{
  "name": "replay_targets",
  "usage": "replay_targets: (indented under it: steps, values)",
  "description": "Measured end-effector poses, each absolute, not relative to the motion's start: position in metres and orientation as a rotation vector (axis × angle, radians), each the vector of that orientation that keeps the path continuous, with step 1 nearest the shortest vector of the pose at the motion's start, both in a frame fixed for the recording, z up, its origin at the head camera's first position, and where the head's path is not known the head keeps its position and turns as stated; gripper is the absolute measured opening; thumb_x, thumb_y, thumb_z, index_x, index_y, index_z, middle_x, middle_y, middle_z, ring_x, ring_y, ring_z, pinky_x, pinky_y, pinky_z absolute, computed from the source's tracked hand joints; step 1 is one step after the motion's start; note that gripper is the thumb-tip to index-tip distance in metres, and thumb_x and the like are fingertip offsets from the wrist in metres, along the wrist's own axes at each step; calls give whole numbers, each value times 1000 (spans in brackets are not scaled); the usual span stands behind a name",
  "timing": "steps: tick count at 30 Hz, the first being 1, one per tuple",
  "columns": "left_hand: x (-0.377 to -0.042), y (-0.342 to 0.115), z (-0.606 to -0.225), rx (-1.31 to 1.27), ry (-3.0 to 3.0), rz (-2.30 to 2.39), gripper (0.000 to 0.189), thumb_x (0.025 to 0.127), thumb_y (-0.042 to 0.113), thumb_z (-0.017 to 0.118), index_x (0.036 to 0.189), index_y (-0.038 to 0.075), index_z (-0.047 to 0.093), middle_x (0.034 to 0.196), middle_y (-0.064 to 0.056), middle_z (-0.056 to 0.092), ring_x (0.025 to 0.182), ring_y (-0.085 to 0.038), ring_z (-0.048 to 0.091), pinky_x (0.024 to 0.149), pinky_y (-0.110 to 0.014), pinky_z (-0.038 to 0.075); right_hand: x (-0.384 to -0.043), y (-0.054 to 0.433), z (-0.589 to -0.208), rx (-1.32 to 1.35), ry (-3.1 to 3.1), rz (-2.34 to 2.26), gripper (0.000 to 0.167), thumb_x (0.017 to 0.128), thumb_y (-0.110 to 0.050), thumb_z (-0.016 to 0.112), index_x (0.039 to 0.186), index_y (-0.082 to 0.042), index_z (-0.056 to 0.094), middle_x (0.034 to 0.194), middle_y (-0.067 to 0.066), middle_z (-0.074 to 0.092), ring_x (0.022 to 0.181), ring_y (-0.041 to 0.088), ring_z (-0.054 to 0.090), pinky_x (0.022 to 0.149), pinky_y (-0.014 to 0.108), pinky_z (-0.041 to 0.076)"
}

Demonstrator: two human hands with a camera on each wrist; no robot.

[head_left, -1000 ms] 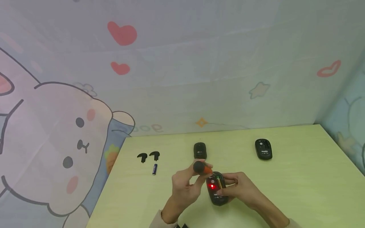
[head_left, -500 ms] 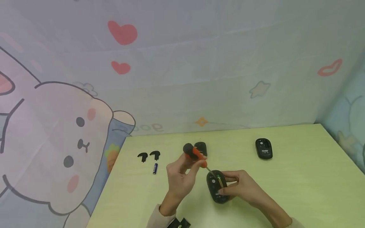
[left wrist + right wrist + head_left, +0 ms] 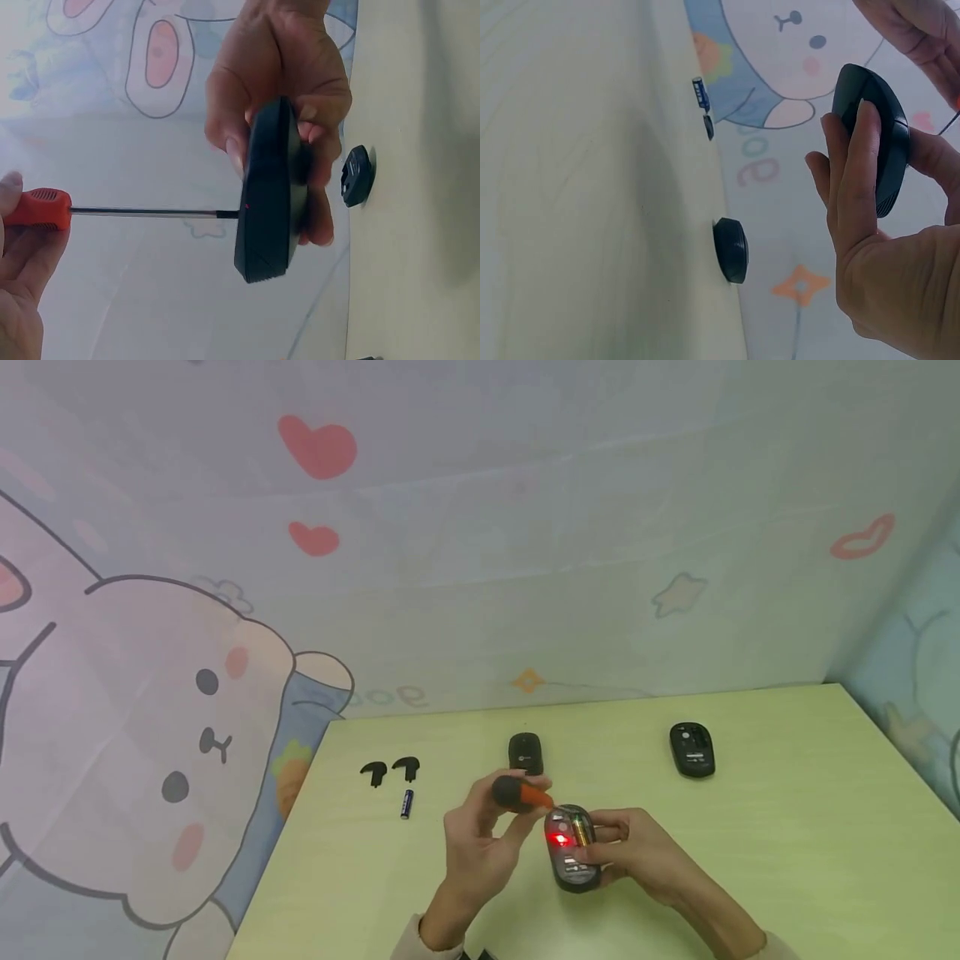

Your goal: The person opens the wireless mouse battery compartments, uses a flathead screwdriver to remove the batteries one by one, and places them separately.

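2 bare hands work over the table (image 3: 757, 868), and between them, lifted above its surface, is the held mouse (image 3: 567, 865), a black computer mouse with its underside turned upward to the person. The right hand (image 3: 637, 853) grips this mouse from its right side: the thumb lies on the underside, and the other fingers press against the opposite shell, so it is pinched between them. The left hand (image 3: 480, 843), at the left of the held mouse, pinches with thumb and fingers the handle of an orange-and-black screwdriver (image 3: 534, 796). In the left wrist view, the thin metal shaft runs straight to the held mouse, and its dark tip appears to touch the underside; whether it sits in a screw, I cannot tell. A red light (image 3: 560, 840) shines on the held mouse, and beside it a battery (image 3: 581, 832) lies in the uncovered compartment. Farther from the person than the held mouse, and slightly to its left, a second black mouse (image 3: 526, 753) rests with its top side up. To the far right of the held mouse, a third black mouse (image 3: 692, 750) lies underside up. Well to its left are 1 loose blue cylindrical battery (image 3: 407, 804) and 2 black hook-shaped pieces (image 3: 407, 767). Behind all this hangs a cloth with a cartoon rabbit (image 3: 142, 727).
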State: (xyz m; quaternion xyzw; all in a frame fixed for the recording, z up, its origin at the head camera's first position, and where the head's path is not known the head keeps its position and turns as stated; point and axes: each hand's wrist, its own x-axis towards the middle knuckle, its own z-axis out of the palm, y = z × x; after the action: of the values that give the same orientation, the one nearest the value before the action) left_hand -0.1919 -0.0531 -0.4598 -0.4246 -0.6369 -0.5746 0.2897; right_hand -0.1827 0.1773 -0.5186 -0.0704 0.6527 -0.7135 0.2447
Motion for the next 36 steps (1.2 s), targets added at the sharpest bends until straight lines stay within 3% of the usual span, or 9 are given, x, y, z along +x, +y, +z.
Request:
replay_targets:
  steps: [3,11,20,25,32,36]
  values:
    - [-189,-53,-461,-1172,-1667,-1463,56,76,-16,84,125,-16,56,101,-29,78,93,-32,81,84,-28,67,-184,177,-519,-183,1783,-1955,69,92,-12,80,146,17,48,118,16,77,96,22,77,75,37,68]
    - [-190,-50,-459,-1239,-1573,-1337,32,88,-6,80,115,-16,66,96,-29,78,86,-30,81,80,-28,67,-184,176,-519,-212,1777,-1975,66,92,-9,79,146,15,50,123,18,76,100,23,77,75,40,69]
    - [-186,-47,-459,-1227,-1657,-1199,36,85,-4,83,117,-10,67,102,-20,80,93,-24,81,83,-27,66,-184,178,-518,-233,1759,-1989,64,92,-6,77,145,17,50,117,15,76,96,23,79,73,38,68]
    - [-185,-46,-458,-1210,-1669,-1154,32,89,1,81,116,-10,67,102,-19,80,91,-24,81,82,-27,67,-183,178,-519,-250,1750,-1999,65,93,-8,77,146,18,48,120,18,75,96,23,79,75,40,69]
    - [-185,-48,-458,-1193,-1679,-1124,40,81,-3,86,116,-9,68,100,-17,80,90,-23,81,82,-27,67,-183,177,-518,-228,1759,-1989,69,93,-9,78,148,16,46,126,22,72,96,24,79,75,40,69]
    - [-185,-49,-459,-1196,-1694,-1098,30,90,2,81,116,-7,68,100,-16,80,89,-21,81,81,-25,66,-183,177,-519,-221,1785,-1980,69,93,-10,79,149,15,47,129,25,71,96,24,79,74,38,69]
